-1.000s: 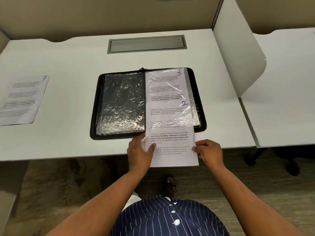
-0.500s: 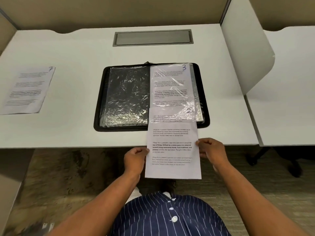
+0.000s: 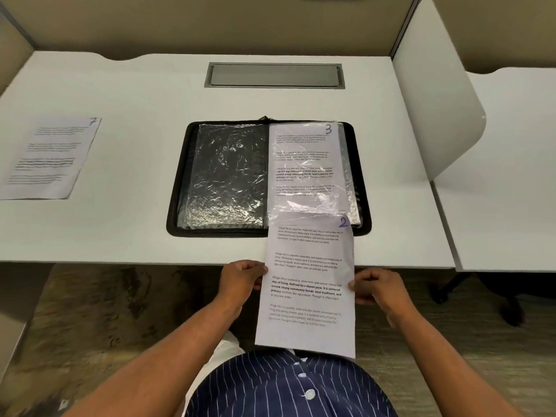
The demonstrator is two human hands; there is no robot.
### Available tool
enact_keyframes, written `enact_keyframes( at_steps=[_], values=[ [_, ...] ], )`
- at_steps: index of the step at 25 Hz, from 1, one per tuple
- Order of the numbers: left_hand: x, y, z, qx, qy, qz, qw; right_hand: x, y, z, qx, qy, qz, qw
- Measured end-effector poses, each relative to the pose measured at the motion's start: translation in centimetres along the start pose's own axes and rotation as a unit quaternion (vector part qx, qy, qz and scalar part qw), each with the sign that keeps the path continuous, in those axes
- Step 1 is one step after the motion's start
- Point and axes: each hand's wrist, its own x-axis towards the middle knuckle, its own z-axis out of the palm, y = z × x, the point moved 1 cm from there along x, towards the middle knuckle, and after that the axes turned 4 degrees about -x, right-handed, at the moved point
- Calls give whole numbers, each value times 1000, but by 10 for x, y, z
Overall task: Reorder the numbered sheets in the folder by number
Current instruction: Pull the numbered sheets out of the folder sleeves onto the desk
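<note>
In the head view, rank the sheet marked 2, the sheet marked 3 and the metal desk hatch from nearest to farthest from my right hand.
1. The sheet marked 2: the right hand holds its right edge.
2. The sheet marked 3: straight ahead, in the right half of the folder.
3. The metal desk hatch: at the back, beyond the folder.

Open black zip folder [image 3: 216,231] with crinkled clear sleeves at middle of white desk [image 3: 135,94]. White printed sheet marked 3 [image 3: 304,164] in right-hand sleeve. White printed sheet marked 2 [image 3: 307,284] overhangs desk's near edge, top over folder's near right corner. Left hand [image 3: 240,279] pinches its left edge, right hand [image 3: 377,288] its right edge. White printed sheet marked 7 [image 3: 48,158] flat near desk's left edge.
</note>
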Motion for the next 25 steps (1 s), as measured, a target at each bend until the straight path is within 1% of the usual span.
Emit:
enact_keyframes(
  at_steps=[3, 6, 10, 13, 18, 25],
  values=[
    [-9, -12, -9, 20, -15, 13, 1000, -6, 8, -4, -10, -33, 13, 999],
    [-17, -19, -19, 24, -8, 29, 999, -9, 8, -3, -7, -63, 7, 998],
    [-21, -13, -38, 9, 18, 39, 999, -7, -11, 10, 20, -74, -21, 997],
    [-21, 6, -58, -15, 37, 50, 998, -3, -35, 30, 39, -83, -45, 995],
    [0, 38, -111, -46, 46, 51, 997, 8, -78, 81, 64, -70, -74, 993],
    [62, 95, -223, -45, 21, 66, 997, 27, -148, 201, 68, -29, -109, 991]
  ],
)
